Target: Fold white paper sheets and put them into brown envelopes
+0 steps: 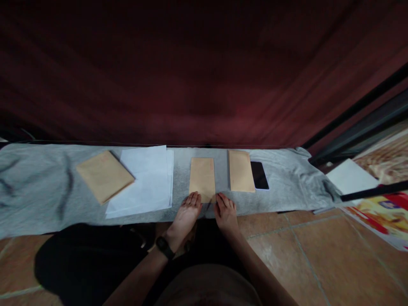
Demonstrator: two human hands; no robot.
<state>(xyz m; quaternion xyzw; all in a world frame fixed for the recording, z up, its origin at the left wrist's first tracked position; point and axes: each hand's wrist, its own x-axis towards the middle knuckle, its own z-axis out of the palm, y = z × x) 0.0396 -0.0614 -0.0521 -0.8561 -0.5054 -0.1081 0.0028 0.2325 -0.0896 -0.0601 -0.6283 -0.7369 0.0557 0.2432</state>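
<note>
Kraft envelope [202,178]: middle of the grey cloth [283,178], red print illegible
Left hand [188,212]: fingers outstretched, resting over its near-left corner, hiding it
Right hand [226,212]: fingers loosely bent at the near-right corner; cannot tell whether gripping
Phone [260,175]: left edge behind envelope stack [241,171]

This looks like a room in a home. A big dark red curtain [204,93] hangs at twelve o'clock. A soft grey cloth [285,178] runs from nine o'clock to three. Brown floor tiles [344,259] show at four, and a bright food packet [385,214] just past three.
</note>
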